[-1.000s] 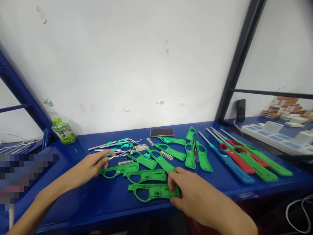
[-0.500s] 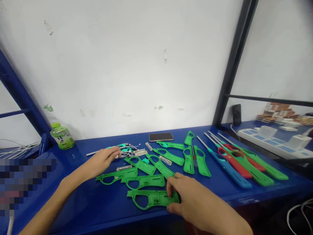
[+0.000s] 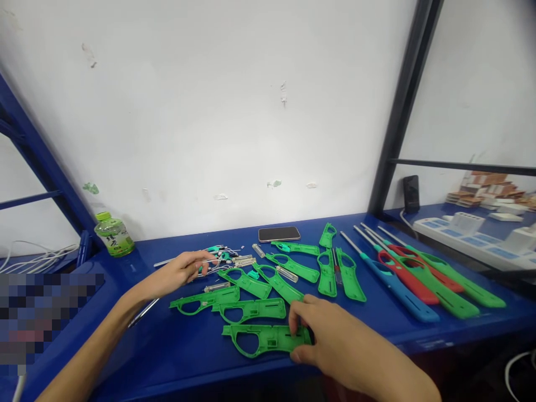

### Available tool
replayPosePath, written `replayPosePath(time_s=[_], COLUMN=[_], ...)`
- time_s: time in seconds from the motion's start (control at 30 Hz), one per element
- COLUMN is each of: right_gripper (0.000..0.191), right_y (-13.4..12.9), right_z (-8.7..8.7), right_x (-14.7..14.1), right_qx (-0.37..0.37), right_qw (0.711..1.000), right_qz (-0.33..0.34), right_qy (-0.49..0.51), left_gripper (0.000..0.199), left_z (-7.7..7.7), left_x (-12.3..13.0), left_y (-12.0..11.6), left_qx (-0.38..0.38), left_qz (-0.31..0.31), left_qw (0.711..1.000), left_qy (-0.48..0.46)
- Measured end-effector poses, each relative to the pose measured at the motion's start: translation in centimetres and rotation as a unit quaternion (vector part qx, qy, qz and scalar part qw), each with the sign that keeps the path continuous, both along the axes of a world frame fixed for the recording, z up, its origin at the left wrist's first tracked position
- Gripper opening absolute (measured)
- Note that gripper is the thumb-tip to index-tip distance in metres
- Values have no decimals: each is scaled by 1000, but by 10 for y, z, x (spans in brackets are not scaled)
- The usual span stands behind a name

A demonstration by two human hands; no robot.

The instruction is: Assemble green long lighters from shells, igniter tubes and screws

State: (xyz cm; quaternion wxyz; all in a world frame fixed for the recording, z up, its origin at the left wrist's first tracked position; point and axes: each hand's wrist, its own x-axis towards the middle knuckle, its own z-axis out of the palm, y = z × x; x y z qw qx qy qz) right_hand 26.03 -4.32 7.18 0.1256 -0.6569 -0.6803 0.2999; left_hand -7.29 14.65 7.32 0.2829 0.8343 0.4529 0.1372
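Note:
My left hand (image 3: 184, 272) is closed at the pile of lighter parts, its fingers pinching an igniter assembly with white wires. A metal lighter tube (image 3: 144, 312) sticks out below my left wrist and seems to belong to that assembly; the fingers partly hide the joint. Thumb and fingers of my right hand (image 3: 318, 332) grip the handle end of the nearest green lighter half-shell (image 3: 268, 341), which lies with its hollow side up. Behind it are another green half-shell (image 3: 255, 310) and several more, with clear fuel tanks (image 3: 287, 273) among them.
Assembled lighters, a blue one (image 3: 396, 287) among them, lie at the right. A phone (image 3: 279, 234) rests near the wall, a screwdriver (image 3: 336, 268) between two shells. A green-capped bottle (image 3: 114, 235) stands at the left, and a white power strip (image 3: 481, 240) lies beyond the black post.
My left hand has shifted slightly right, and a metal tube now shows below its wrist. My right hand keeps its grip on the green half-shell. The whole view has shifted a little.

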Motion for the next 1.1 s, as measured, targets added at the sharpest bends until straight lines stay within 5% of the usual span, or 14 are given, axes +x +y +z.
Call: replayPosePath(time_s=[0.4, 0.63, 1.1], right_gripper=[19, 18, 17], right_y=[2, 0, 3], right_z=[-1, -2, 0], right_x=[0, -1, -2], right_qx=[-2, -10, -8], right_qw=[1000, 1000, 1000], right_qz=[5, -1, 2], right_qy=[-12, -12, -11], left_gripper=[46, 50, 40], left_z=[-4, -1, 12], left_x=[13, 18, 12], left_y=[11, 19, 33], left_qx=[61, 120, 254], left_qz=[17, 23, 25], left_qw=[998, 992, 959], left_qy=[1, 13, 126])
